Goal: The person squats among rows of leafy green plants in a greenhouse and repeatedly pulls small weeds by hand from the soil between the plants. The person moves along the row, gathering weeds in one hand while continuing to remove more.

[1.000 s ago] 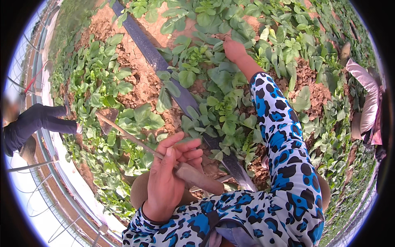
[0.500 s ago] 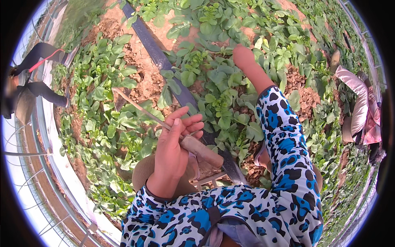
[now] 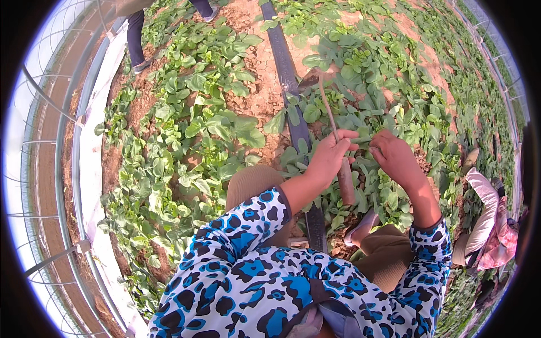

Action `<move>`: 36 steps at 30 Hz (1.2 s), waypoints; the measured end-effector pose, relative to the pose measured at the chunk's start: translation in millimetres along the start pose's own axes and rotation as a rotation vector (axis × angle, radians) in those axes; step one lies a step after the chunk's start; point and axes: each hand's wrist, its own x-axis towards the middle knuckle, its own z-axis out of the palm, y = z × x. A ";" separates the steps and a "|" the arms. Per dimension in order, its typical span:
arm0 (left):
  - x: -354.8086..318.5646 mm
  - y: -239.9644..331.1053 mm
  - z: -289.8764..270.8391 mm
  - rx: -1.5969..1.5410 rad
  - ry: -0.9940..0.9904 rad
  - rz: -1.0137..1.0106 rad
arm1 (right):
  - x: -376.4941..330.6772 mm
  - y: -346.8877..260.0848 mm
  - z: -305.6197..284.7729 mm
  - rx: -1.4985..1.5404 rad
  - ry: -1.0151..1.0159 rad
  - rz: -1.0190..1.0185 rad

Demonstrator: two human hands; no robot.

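At the far left of the frame, curved metal hoops and a strip of white sheeting are seen along the edge of the bed, apparently the footing of a tunnel cover. At the upper left, another person's dark-trousered legs are planted among the leafy green plants that are spread over the cracked reddish soil. A dark irrigation strip is laid down the middle of the row, from the upper centre toward the lower centre, probably so that water reaches both plant lines.

Just right of centre, the left hand is extended forward from a blue-and-black patterned sleeve; its grip is clenched around a thin wooden stick, which is held nearly upright with its upper end pointed away into the foliage, probably for control near the tip. Close beside it, the right hand is bent at the wrist, fingers curled over a small green stem pinched between the two hands; whether that grip is fully tightened cannot be told. At the right edge, a person in pink clothing is crouched low among the plants.
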 end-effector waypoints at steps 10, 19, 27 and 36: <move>0.0 -25.4 36.4 0.261 -0.362 -0.111 | -78.5 -59.2 -36.3 -0.025 0.187 0.138; 2.8 -49.9 48.0 0.360 -0.425 -0.110 | -102.3 -41.5 -11.7 0.038 0.386 0.299; 11.9 -49.6 50.5 0.182 -0.251 -0.138 | -102.9 -35.9 10.9 0.297 0.378 0.301; 24.8 -67.4 60.8 0.109 -0.298 -0.270 | -116.5 -31.0 24.6 0.089 0.386 0.291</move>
